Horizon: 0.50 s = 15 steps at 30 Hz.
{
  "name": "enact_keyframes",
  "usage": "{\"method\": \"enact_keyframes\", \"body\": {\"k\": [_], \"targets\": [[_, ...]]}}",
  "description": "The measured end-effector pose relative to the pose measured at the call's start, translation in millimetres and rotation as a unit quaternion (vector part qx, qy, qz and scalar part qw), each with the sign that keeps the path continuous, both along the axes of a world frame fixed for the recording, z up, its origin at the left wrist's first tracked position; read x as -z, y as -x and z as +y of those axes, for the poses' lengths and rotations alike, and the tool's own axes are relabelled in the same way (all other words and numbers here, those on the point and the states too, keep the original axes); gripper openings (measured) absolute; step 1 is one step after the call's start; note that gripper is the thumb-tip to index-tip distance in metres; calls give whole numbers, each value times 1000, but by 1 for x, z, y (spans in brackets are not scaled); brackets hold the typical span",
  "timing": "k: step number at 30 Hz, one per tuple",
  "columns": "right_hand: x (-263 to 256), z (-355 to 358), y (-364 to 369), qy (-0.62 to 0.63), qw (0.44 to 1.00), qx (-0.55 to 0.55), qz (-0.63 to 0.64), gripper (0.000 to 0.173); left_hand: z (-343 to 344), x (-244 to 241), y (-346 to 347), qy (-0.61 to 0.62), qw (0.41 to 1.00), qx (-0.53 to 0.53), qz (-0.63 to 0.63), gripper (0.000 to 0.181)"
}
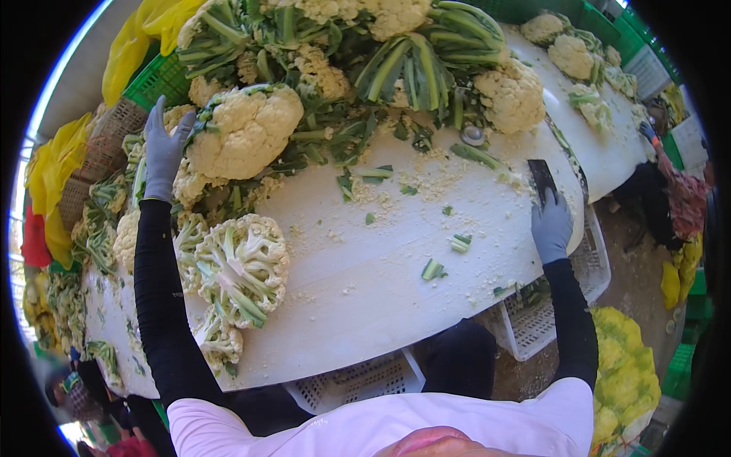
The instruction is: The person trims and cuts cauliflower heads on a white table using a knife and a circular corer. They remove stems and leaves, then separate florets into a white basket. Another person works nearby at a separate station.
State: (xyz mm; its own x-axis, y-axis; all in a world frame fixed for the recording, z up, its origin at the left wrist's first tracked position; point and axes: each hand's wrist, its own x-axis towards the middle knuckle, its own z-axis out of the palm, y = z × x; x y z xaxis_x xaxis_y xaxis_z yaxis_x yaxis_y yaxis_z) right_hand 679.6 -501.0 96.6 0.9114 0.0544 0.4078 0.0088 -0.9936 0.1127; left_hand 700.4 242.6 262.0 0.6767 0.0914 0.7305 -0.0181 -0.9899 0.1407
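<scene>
My left hand (pixel 164 143), in a grey glove, is raised at the left with fingers straight and thumb apart. Its thumb is beside a large whole cauliflower head (pixel 248 131); whether they touch I cannot tell. My right hand (pixel 552 220), gloved alike, grips a knife with a broad dark blade (pixel 541 177) over the right part of the white table (pixel 365 291). Nearer me on the left lies a trimmed cauliflower (pixel 245 265) with its cut stem side up. A smaller cauliflower piece (pixel 220 337) rests just below it.
Leafy cauliflowers (pixel 405 68) are heaped along the far side. Leaf scraps (pixel 434 269) and crumbs dot the tabletop, near a round metal object (pixel 472 135). White crates (pixel 360 380) stand below the edge. A yellow sack (pixel 622 365) is at right. Co-workers (pixel 679 188) are at neighbouring tables.
</scene>
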Motion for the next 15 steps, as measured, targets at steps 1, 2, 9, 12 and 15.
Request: {"method": "enact_keyframes", "body": {"k": [1,2,9,12,15], "targets": [[-14,35,-18,-34,997,-61,-38,47,22,16,-4,163,978,90,97,73],[-19,50,-35,-108,985,-134,-21,43,11,24,-12,234,950,123,166,71],[26,108,-176,-163,970,-25,178,42,-112,35,70,185,936,202,219,69],[32,128,-192,-168,974,9,152,43,-116,66,97,237,936,175,194,80],[38,86,-207,-202,961,-18,189,43,-109,85,71,306,939,100,122,80]]}}
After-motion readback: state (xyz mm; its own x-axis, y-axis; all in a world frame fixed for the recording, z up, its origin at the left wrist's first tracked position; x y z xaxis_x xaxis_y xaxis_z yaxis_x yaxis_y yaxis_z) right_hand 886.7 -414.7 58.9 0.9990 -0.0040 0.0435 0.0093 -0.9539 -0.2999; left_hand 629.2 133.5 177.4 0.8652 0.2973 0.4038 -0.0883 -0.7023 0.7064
